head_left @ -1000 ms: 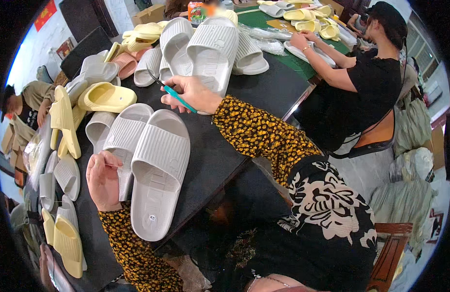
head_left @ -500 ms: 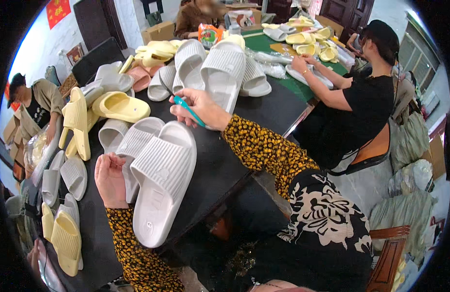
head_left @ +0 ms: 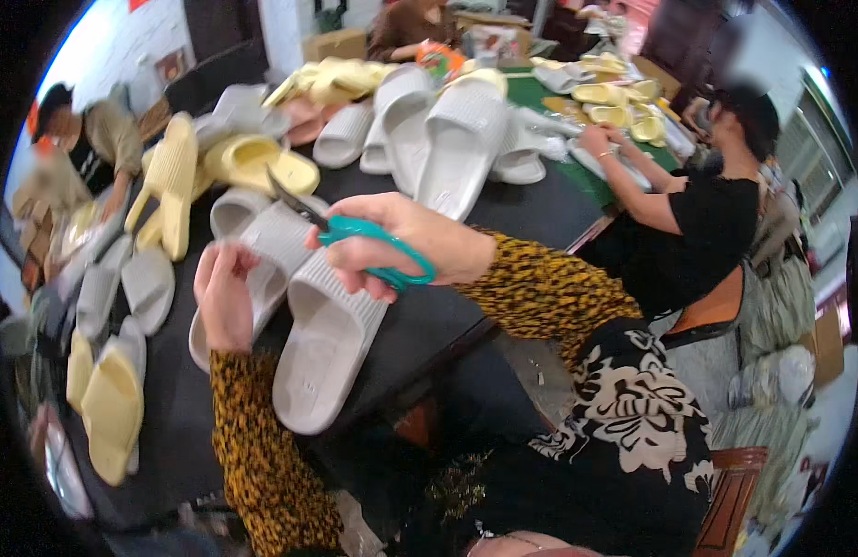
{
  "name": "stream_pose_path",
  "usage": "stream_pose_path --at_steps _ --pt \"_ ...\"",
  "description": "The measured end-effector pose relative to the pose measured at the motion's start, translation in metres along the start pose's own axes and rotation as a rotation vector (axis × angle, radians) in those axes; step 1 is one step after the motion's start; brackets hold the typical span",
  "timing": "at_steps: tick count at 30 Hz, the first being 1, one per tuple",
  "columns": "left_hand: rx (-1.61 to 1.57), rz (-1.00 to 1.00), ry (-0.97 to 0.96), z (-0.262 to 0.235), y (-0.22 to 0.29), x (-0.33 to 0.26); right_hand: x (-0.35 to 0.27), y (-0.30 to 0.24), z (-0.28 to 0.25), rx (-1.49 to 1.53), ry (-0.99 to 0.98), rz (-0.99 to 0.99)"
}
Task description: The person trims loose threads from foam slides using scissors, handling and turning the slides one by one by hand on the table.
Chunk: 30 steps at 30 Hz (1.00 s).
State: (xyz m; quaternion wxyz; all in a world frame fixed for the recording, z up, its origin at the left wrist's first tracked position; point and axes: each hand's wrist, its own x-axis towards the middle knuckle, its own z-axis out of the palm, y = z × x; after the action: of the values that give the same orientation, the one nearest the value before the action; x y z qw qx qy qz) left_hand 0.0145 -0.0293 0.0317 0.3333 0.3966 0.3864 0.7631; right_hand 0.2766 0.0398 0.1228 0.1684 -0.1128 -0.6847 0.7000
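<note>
My right hand (head_left: 419, 232) grips scissors (head_left: 354, 226) with teal handles, their dark blades pointing to the far left above the slippers. To its left, my left hand (head_left: 226, 302) is raised with its fingers curled into a pinch. Whether something thin is between those fingertips cannot be made out. Just below the right hand lies a grey ribbed slide slipper (head_left: 322, 357), toe end away from me, its strap partly covered by that hand. Another grey slipper (head_left: 273, 243) lies beside it, partly behind my left hand.
Yellow slippers (head_left: 266, 167) and more grey ones (head_left: 461, 130) crowd the dark table (head_left: 419, 320). Several slippers lie at the left edge (head_left: 113, 418). A co-worker in black (head_left: 703, 218) handles a slipper at the right, by a green mat (head_left: 577, 181). Others are at the far side and left.
My right hand has brought the scissors nearer to me and close to my left hand. The left hand has risen slightly, fingers still curled. The whole view has shifted a little.
</note>
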Motion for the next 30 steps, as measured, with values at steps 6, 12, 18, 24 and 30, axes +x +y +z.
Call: stream_pose_path --at_steps 6,12,18,24,30 --pt "-0.031 0.021 -0.048 -0.004 -0.016 0.007 -0.017 0.034 0.028 0.251 -0.094 0.241" --pt "-0.025 0.031 -0.082 -0.005 -0.005 0.010 -0.015 0.062 0.047 0.523 -0.182 0.328" --pt "-0.096 0.039 -0.141 -0.005 -0.007 0.009 0.001 0.066 0.059 0.498 -0.194 0.407" --pt "-0.096 0.026 -0.172 -0.004 -0.001 0.011 0.014 0.072 0.060 0.499 -0.069 0.377" --pt "-0.107 0.013 -0.193 -0.001 0.003 0.006 0.017 0.076 0.056 0.481 -0.068 0.364"
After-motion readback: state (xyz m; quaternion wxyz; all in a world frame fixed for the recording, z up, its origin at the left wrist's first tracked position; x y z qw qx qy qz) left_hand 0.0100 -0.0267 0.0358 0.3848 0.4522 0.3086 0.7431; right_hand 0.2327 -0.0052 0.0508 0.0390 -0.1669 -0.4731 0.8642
